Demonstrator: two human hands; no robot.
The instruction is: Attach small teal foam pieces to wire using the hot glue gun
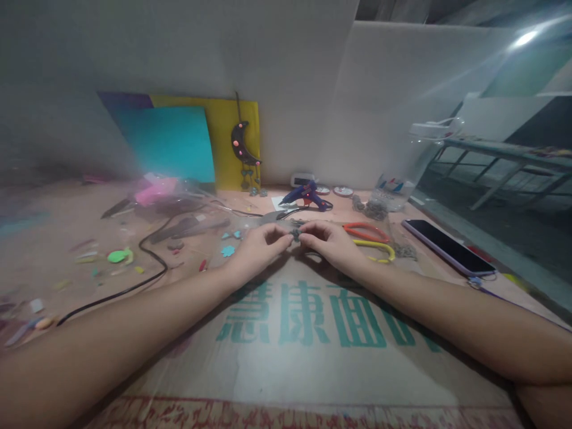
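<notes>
My left hand [267, 242] and my right hand [327, 239] meet over the middle of the table, thumbs and forefingers pinched. Between their fingertips is a small dark grey piece [295, 234], held by both; its exact shape is too small to tell. Just behind the hands lies a blue glue gun [306, 195] with a small red light. Orange-handled [366, 231] and yellow-handled [379, 249] tools rest beside my right hand. A blue flower shape [227, 251] lies near my left hand.
A phone [449, 246] lies at the right, near a clear plastic container [393, 193]. A black cable [152, 253] winds across the scrap-strewn left side. Coloured sheets [174, 143] and a hanging moon ornament [241, 143] stand against the back wall.
</notes>
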